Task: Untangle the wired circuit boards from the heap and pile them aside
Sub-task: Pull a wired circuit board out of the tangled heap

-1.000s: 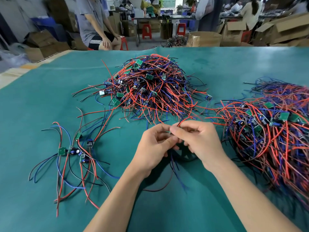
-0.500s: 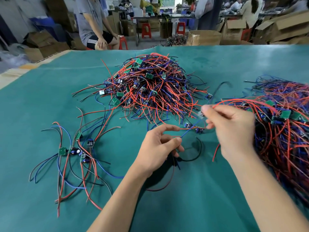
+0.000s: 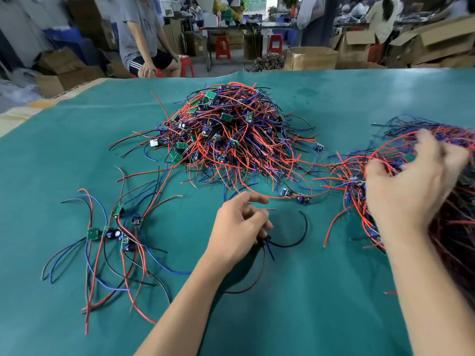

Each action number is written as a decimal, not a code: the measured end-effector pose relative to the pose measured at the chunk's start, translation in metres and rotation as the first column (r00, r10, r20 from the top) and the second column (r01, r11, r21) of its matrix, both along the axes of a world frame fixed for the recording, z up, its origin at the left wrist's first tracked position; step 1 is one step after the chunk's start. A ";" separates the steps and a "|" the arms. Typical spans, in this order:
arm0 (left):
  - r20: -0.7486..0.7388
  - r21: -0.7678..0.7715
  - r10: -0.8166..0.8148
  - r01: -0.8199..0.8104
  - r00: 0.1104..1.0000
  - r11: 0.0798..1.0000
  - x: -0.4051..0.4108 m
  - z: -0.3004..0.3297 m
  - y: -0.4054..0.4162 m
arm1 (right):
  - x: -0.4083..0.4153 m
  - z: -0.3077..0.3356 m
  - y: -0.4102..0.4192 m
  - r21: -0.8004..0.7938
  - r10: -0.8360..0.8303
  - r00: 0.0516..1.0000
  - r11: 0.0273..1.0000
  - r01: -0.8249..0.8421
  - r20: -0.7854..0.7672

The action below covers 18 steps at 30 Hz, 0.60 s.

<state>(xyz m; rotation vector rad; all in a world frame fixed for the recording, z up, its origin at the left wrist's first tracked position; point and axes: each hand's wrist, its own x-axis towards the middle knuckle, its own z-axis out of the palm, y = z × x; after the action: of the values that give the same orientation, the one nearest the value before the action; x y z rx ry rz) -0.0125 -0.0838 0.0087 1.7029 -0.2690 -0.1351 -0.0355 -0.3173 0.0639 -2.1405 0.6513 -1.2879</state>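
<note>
Reaching out over the wire mass to its own side, the right hand (image 3: 408,186) has left the spot in front of the body where, a second ago, both hands worked together on one board's leads. Half a second ago it was carrying a board by its wires toward that side; now its fingers are spread and bent over the right-hand pile (image 3: 437,227), and motion blur makes it hard to say whether they have already let go, so I cannot tell if anything is pinched. A loose red wire arcs over the knuckles.

Nearer the body, the left hand (image 3: 239,227) hangs with fingers loosely curled just above the green mat (image 3: 282,317), and black and blue wire ends (image 3: 268,246) emerge beneath its fingertips, so it seems to hold a few leads lightly.

Beyond both hands sits the main tangled heap (image 3: 231,140), large and barely reduced. Outward of the left hand lies a small spread of separated boards (image 3: 113,235).

One more board has probably just gone aside; the next pull from the heap is likely due, with most of the work remaining.
</note>
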 end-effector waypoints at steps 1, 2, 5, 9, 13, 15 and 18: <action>0.001 0.000 0.008 -0.008 1.000 1.000 0.000 0.000 0.000 | 0.001 -0.001 0.009 -0.053 0.074 0.997 0.996 -0.073 0.004; 0.001 0.000 0.017 -0.017 1.000 1.000 0.000 0.000 0.000 | 0.004 -0.004 0.018 -0.093 0.179 0.982 0.979 -0.183 -0.053; 0.001 -0.007 0.032 -0.032 0.999 0.999 0.000 0.001 0.000 | 0.009 -0.020 0.045 -0.057 0.350 0.767 0.893 -0.447 -0.537; 0.002 -0.006 0.034 -0.034 0.999 0.999 0.000 0.001 0.001 | 0.014 -0.041 0.053 -0.030 0.355 0.693 0.878 -0.478 -0.628; 0.004 0.001 0.030 -0.030 1.000 1.000 0.000 0.001 0.000 | 0.017 -0.040 0.048 0.181 0.505 0.764 0.861 -0.475 -0.402; 0.006 0.004 0.024 -0.024 1.000 1.000 0.000 0.001 0.000 | 0.016 -0.036 0.054 0.443 0.642 0.748 0.727 -0.524 -0.169; 0.003 -0.023 0.024 -0.024 1.000 0.999 -0.001 0.001 0.000 | 0.014 -0.030 0.061 0.654 0.724 0.668 0.423 -0.628 0.173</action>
<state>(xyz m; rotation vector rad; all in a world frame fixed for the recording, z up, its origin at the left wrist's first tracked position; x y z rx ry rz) -0.0132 -0.0840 0.0096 1.6834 -0.2519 -0.1107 -0.0217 -0.2561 0.0344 -1.5668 0.1632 -0.3390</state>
